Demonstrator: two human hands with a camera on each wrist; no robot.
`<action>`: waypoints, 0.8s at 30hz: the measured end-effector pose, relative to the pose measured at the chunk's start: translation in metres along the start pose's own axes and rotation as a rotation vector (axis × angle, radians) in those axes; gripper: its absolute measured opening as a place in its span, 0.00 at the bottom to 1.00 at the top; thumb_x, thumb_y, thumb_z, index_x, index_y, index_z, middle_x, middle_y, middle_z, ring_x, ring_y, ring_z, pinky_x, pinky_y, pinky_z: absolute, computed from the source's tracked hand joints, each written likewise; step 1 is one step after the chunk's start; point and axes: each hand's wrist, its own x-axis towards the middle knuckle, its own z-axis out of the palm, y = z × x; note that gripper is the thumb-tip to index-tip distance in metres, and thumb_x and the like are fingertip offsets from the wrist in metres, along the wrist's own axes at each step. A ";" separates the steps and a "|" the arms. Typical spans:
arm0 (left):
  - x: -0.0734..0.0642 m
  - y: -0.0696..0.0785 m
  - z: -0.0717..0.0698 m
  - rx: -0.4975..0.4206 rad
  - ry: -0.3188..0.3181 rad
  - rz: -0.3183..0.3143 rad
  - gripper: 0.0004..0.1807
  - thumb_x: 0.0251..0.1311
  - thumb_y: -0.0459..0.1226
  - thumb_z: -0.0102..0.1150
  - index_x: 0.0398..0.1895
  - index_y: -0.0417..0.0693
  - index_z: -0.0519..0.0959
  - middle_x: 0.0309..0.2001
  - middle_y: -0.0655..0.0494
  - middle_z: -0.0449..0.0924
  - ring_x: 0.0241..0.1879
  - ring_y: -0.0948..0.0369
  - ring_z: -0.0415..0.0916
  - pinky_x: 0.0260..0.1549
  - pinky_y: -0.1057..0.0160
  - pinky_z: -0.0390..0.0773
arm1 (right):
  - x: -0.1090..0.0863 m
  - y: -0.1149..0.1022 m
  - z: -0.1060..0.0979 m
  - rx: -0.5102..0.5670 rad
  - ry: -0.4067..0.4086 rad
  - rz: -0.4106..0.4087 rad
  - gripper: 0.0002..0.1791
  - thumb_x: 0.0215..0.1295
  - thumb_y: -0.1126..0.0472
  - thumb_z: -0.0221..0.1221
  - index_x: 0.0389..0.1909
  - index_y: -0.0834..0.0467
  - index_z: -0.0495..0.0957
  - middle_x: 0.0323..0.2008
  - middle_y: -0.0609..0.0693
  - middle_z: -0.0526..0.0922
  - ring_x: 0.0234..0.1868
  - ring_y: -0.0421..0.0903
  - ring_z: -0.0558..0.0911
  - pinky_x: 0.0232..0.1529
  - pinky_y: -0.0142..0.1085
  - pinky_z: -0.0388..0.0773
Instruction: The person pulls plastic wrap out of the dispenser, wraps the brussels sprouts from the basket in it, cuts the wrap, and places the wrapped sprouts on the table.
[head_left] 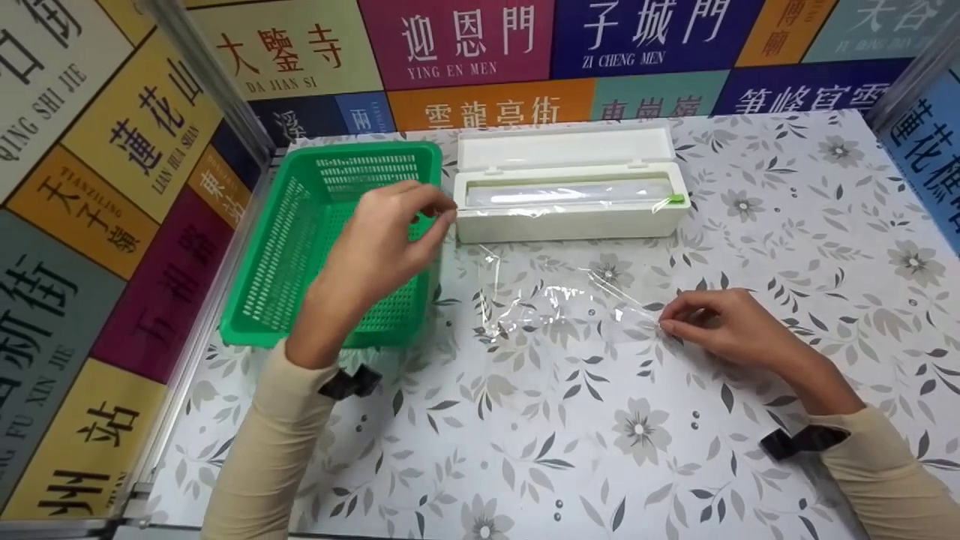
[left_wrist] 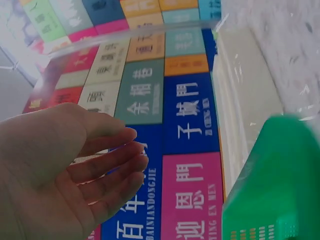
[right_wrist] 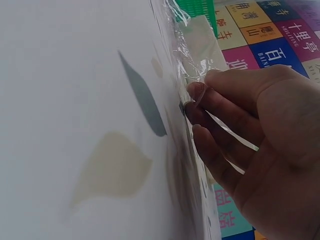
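Observation:
A white box (head_left: 570,227) with its lid raised holds a roll of cling film (head_left: 562,193). From it a clear sheet of film (head_left: 551,300) runs out over the table toward me. My right hand (head_left: 731,326) pinches the sheet's near right corner between thumb and fingertips; in the right wrist view the film (right_wrist: 201,95) shows at those fingertips. Over the green basket, my left hand (head_left: 386,240) has its fingertips beside the box's left end. Its fingers are loosely bent with nothing between them in the left wrist view.
The green plastic basket (head_left: 397,335) stands left of the box, under my left forearm. A small green piece (head_left: 676,199) sits at the box's right end. Panels with printed characters (head_left: 472,37) rise behind and at the sides of the flower-patterned table (head_left: 600,480).

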 end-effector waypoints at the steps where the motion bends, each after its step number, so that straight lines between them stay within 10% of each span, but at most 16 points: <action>1: 0.003 -0.003 -0.003 0.017 0.010 -0.018 0.09 0.76 0.38 0.64 0.48 0.43 0.89 0.46 0.49 0.90 0.47 0.55 0.87 0.50 0.57 0.87 | 0.000 0.000 0.001 0.001 0.002 0.000 0.06 0.69 0.62 0.73 0.40 0.46 0.90 0.36 0.40 0.92 0.36 0.34 0.87 0.40 0.23 0.84; 24: 0.054 -0.099 0.013 0.118 -0.356 -0.473 0.22 0.78 0.39 0.60 0.68 0.38 0.80 0.65 0.37 0.82 0.66 0.44 0.80 0.66 0.41 0.81 | -0.007 0.003 0.009 -0.007 0.115 0.015 0.08 0.65 0.60 0.76 0.42 0.45 0.92 0.38 0.40 0.93 0.39 0.32 0.89 0.50 0.18 0.80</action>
